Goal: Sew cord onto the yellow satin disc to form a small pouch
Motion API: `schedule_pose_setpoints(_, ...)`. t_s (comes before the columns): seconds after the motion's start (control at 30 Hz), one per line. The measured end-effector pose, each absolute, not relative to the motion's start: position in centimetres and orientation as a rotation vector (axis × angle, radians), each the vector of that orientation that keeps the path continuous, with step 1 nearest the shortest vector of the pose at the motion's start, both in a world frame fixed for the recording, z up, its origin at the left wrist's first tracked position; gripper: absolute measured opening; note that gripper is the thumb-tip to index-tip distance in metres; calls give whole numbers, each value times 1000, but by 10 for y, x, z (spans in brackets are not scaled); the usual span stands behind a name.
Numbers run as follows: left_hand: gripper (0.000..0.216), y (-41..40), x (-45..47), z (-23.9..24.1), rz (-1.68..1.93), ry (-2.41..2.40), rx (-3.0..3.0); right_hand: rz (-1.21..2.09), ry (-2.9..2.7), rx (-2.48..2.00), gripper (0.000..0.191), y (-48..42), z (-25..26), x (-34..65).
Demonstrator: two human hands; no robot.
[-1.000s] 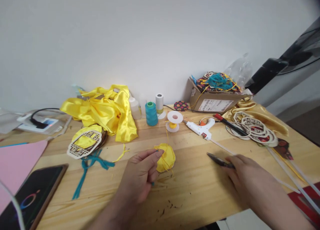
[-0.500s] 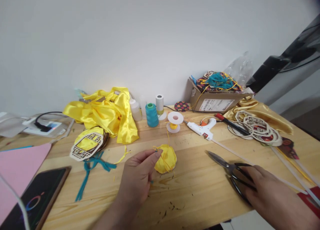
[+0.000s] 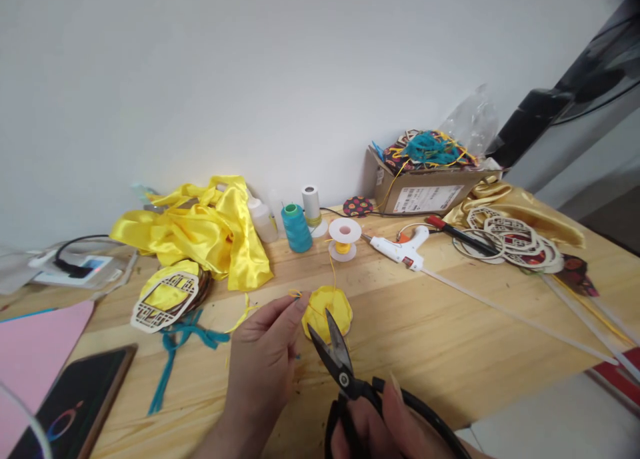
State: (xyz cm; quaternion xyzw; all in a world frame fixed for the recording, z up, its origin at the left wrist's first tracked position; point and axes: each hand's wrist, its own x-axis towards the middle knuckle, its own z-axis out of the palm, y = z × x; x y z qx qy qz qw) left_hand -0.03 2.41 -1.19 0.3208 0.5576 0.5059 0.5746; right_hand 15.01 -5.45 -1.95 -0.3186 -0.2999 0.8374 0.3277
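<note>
My left hand (image 3: 267, 356) pinches a yellow cord (image 3: 296, 293) between thumb and forefinger. To its right, a round yellow fabric piece (image 3: 320, 302) lies on the table. The cord runs from a white spool (image 3: 344, 232) down toward this piece. My right hand (image 3: 390, 422) grips black-handled scissors (image 3: 345, 379) through their loops. Their blades are apart, with the tips over the yellow piece and close to my left fingers.
Behind stand a teal thread cone (image 3: 297, 229), a white bottle (image 3: 263, 219) and crumpled yellow satin (image 3: 200, 226). A white glue gun (image 3: 400, 249) lies right, before a cardboard box (image 3: 425, 191). Wooden lattice frames (image 3: 167, 302), teal cord (image 3: 173, 359) and a phone (image 3: 75, 406) are left.
My right hand has picked the scissors up from the table's right side and carried them left to the yellow piece, blades opened. My left hand keeps its pinch on the cord.
</note>
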Motion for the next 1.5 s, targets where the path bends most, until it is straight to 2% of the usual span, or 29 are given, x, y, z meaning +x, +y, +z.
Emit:
schedule_pose_setpoints(0.13, 19, 21, -3, -12, 1173, 1401, 923, 2201, -667, -870, 84, -54, -31, 135)
schedule_pose_setpoints(0.27, 19, 20, -4, -14, 1169, 1432, 1016, 2256, -513, -758, 89, -51, -38, 129)
schedule_pose_setpoints(0.57, 14, 17, -1, -12, 1132, 1502, 1081, 2336, -315, -623, 86, -39, -28, 127)
schedule_pose_setpoints(0.93, 18, 17, 0, -15, 1124, 1535, 1063, 2291, -445, -631, 86, -31, -32, 123)
schedule_pose_setpoints(1.5, 16, 15, -2, -17, 1112, 1503, 1069, 2307, -426, -665, 78, -30, -25, 126)
